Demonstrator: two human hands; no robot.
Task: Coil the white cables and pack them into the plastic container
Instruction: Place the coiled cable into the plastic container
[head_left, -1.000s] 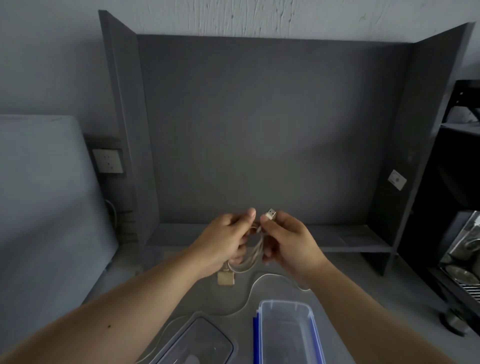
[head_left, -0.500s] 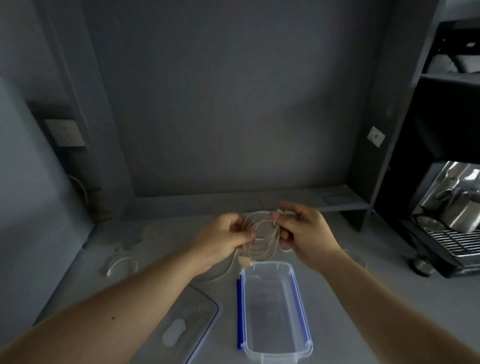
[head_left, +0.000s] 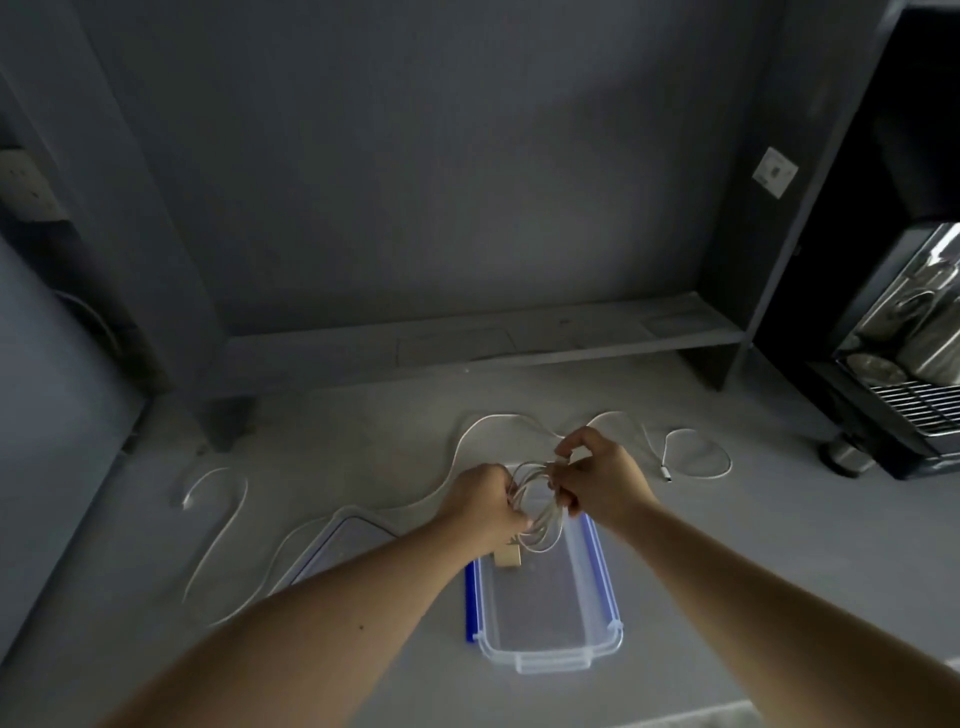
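Both hands are over the far end of the container (head_left: 549, 666), which sits open on the table (head_left: 753, 551).
- Left hand (head_left: 485, 501): fingers curled tight round the left side of the coil (head_left: 543, 519).
- Right hand (head_left: 597, 483): thumb and fingertips pinch the coil's top right, the other fingers curled under.
- The coil is several white loops held just above the container's far rim. A tan tag (head_left: 508, 557) hangs from it over the left wall.
- A loose cable (head_left: 488, 422) snakes across the table behind the hands. One connector (head_left: 665, 474) lies to the right.
- The lid (head_left: 340, 538) lies flat, left of the container.
- A white sticker (head_left: 775, 172) is on the right panel, its print too small to read.
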